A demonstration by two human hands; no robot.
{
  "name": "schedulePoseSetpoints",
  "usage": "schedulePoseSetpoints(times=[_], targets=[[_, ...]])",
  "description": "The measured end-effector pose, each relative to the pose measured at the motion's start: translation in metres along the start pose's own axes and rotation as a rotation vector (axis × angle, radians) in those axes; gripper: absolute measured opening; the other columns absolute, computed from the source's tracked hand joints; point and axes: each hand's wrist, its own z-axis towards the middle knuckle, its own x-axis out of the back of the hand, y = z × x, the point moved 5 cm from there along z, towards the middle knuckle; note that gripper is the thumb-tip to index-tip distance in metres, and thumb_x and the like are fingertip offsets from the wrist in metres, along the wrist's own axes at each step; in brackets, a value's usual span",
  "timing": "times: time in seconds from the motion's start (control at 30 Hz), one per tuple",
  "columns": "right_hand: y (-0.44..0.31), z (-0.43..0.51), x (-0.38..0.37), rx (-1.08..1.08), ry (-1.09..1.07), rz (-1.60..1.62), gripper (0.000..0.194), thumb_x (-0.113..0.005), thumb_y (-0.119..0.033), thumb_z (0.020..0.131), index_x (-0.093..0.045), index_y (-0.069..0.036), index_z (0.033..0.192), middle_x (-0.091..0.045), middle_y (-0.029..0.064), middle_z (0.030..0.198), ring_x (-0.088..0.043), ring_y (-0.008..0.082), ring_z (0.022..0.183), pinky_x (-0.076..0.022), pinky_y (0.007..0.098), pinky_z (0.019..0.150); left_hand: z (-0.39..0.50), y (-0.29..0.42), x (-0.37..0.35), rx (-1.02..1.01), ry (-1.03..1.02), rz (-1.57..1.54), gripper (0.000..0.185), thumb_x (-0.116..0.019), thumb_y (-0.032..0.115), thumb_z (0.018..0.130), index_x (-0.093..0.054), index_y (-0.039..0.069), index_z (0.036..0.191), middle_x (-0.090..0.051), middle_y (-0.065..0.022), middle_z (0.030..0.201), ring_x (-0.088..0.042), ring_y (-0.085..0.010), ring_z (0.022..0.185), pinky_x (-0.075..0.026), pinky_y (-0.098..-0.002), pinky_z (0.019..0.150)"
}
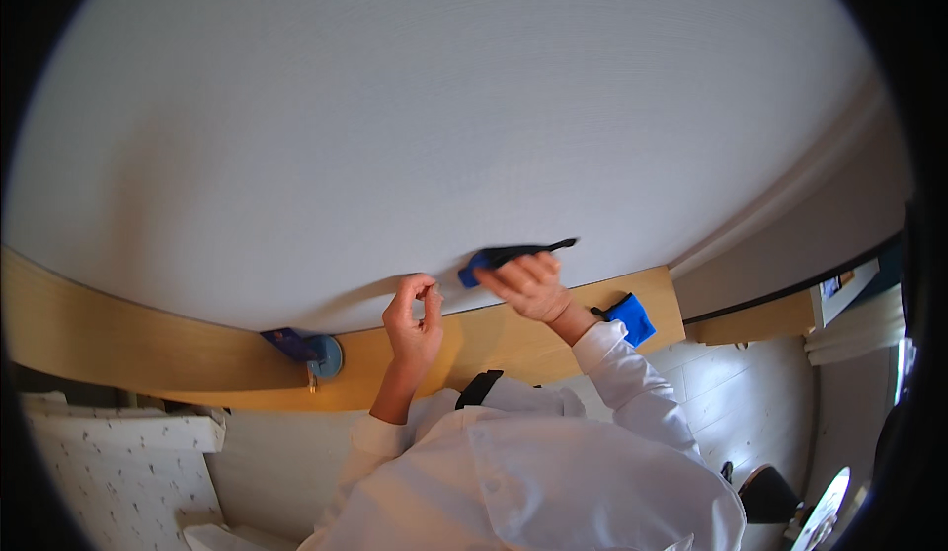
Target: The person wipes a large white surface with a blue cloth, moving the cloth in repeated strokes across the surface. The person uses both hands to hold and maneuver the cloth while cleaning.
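Observation:
In front of me rises a pale wall (474, 121) above a light wooden ledge (511, 344). My right hand (529, 284), blurred by motion, has its fingers around a blue and black object (511, 255) close to the wall. A thin black end of that object sticks out to the right; its exact kind is unclear. My left hand (415, 325) is raised over the ledge, thumb and index fingertip pinched together. A tiny translucent piece (436, 290) shows between those fingertips, too small to name. Behind my right wrist, a blue cloth-like item (635, 320) with a black part lies on the ledge.
Left along the ledge are a round light-blue container (326, 356) and a dark purple packet (289, 344). White patterned furniture (126, 447) stands at lower left. To the right are a tiled floor (718, 381), a dark object (769, 493) and a wooden cabinet (755, 326).

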Motion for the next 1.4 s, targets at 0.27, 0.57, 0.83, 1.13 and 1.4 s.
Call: schedulePoseSetpoints(times=[0.27, 0.57, 0.83, 1.13, 1.4], targets=[[-0.007, 0.02, -0.01, -0.105, 0.247, -0.042, 0.029, -0.071, -0.014, 0.082, -0.077, -0.023, 0.109, -0.061, -0.0056, 0.108, -0.048, 0.0186, 0.093, -0.0356, 0.0356, 0.077, -0.021, -0.024, 0.019, 0.085, 0.07, 0.01, 0.009, -0.064, -0.003, 0.094, -0.061, 0.002, 0.101, -0.066, -0.0071, 0.079, -0.063, -0.014, 0.07, -0.052, -0.0281, 0.07], [-0.076, 0.027, -0.063, 0.254, -0.164, 0.241, 0.045, -0.063, -0.019, 0.084, -0.069, -0.015, 0.128, -0.064, -0.0036, 0.119, -0.059, 0.0106, 0.101, -0.0372, 0.029, 0.079, -0.053, -0.053, 0.061, 0.284, 0.198, 0.009, 0.005, -0.06, -0.001, 0.097, -0.058, 0.002, 0.101, -0.064, -0.0031, 0.079, -0.064, -0.0093, 0.07, -0.052, -0.0246, 0.066], [-0.07, 0.066, -0.054, 0.107, 0.025, 0.137, 0.047, -0.066, -0.014, 0.077, -0.076, -0.016, 0.122, -0.058, -0.0037, 0.105, -0.053, 0.0141, 0.089, -0.0367, 0.0325, 0.073, -0.071, -0.061, 0.064, 0.364, 0.263, -0.137, 0.004, -0.059, 0.001, 0.099, -0.059, 0.002, 0.103, -0.065, -0.0041, 0.085, -0.066, -0.0108, 0.074, -0.055, -0.0267, 0.068], [-0.122, 0.028, -0.096, 0.135, -0.294, 0.519, 0.049, -0.059, -0.018, 0.093, -0.056, -0.008, 0.14, -0.057, 0.005, 0.136, -0.055, 0.0213, 0.122, -0.0427, 0.034, 0.099, -0.073, -0.089, 0.035, 0.308, 0.404, -0.376, 0.023, -0.053, 0.005, 0.101, -0.048, 0.002, 0.124, -0.06, -0.0079, 0.111, -0.06, -0.0117, 0.089, -0.051, -0.025, 0.076], [-0.079, 0.027, -0.051, -0.156, -0.104, 0.704, 0.046, -0.063, 0.01, 0.08, -0.066, -0.004, 0.124, -0.062, 0.0143, 0.123, -0.061, 0.0323, 0.11, -0.0504, 0.0417, 0.093, -0.049, -0.069, 0.0, 0.324, 0.566, -0.38, 0.047, -0.067, 0.006, 0.095, -0.036, 0.002, 0.129, -0.057, -0.0078, 0.109, -0.057, -0.0105, 0.086, -0.05, -0.0233, 0.071]])
